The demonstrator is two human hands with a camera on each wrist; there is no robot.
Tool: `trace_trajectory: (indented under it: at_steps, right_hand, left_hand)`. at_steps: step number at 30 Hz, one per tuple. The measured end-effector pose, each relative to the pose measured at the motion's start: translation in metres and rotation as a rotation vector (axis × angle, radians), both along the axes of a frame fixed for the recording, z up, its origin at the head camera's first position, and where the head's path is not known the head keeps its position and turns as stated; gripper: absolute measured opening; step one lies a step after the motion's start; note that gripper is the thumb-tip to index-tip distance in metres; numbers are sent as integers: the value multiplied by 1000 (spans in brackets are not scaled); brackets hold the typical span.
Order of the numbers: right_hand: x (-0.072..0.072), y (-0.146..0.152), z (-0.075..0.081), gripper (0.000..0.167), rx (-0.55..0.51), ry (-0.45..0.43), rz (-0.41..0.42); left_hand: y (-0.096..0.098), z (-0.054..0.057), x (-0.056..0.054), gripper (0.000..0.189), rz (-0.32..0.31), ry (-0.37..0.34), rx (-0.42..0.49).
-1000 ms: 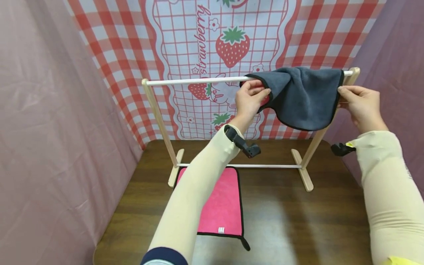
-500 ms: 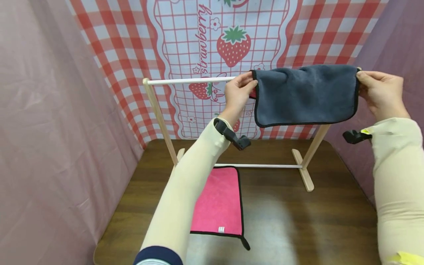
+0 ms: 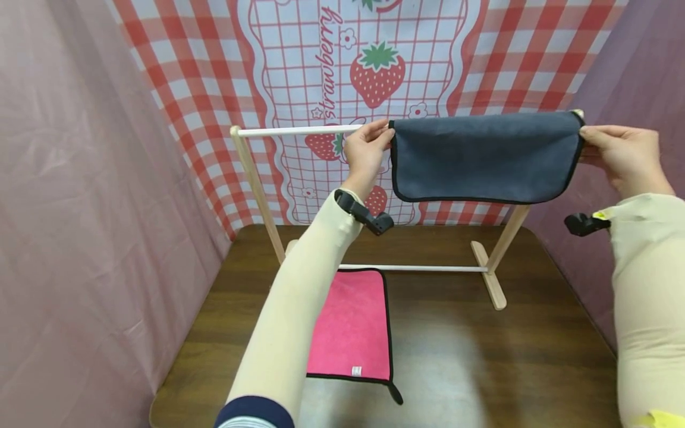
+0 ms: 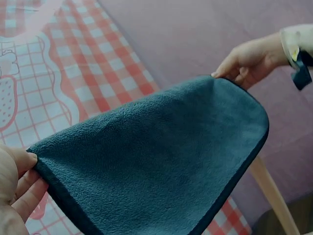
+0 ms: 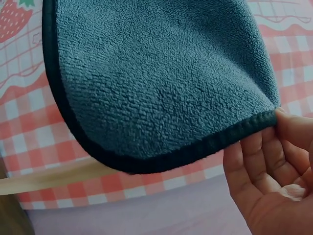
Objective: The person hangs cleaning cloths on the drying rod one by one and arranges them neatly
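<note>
A grey towel [image 3: 484, 157] with black edging hangs folded over the white top bar [image 3: 299, 131] of a wooden rack, toward its right end. My left hand [image 3: 366, 154] pinches the towel's left edge near the fold. On the other side, my right hand [image 3: 628, 154] pinches the right edge, close to the rack's right post. The towel is spread nearly flat between both hands. In the left wrist view the grey towel [image 4: 156, 152] stretches from one hand to the other. The right wrist view shows the thumb over the black edging [image 5: 195, 159], fingers behind.
A pink towel [image 3: 355, 324] with black edging, a white tag and a loop lies on the wooden table [image 3: 455, 356], partly behind my left forearm. The rack's right foot [image 3: 489, 276] stands on the table. A strawberry-print checked cloth [image 3: 374, 77] hangs behind.
My hands have moved apart, left hand leftward and right hand rightward. The bunched grey towel is now pulled smooth, its left edge unfolded and shifted left along the bar.
</note>
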State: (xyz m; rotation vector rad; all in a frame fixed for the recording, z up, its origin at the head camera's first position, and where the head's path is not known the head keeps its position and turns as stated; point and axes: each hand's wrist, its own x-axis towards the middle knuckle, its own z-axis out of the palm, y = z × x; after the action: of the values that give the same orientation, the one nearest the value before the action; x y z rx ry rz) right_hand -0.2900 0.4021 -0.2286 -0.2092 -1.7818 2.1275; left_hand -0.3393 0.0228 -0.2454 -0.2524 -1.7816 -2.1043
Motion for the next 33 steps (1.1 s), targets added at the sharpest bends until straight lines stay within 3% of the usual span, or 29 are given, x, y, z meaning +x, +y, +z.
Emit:
trace_trajectory:
  at_steps: [4,17,24,33]
  right_hand:
    - [0,0,-8,15,62,-40,19]
    - [-3,-6,-17,13,30,-78,67]
    - [-5,-1,-22,11,10,-93,72]
    - [-2,3,-31,10,-52,-115,129]
  left_hand:
    - [-1,-5,-2,21,25,12,-22]
    - [-4,-15,-6,18,31,34,-94]
    - [-7,-19,-4,21,50,2,-166]
    - [-9,-29,-4,18,23,8,-133]
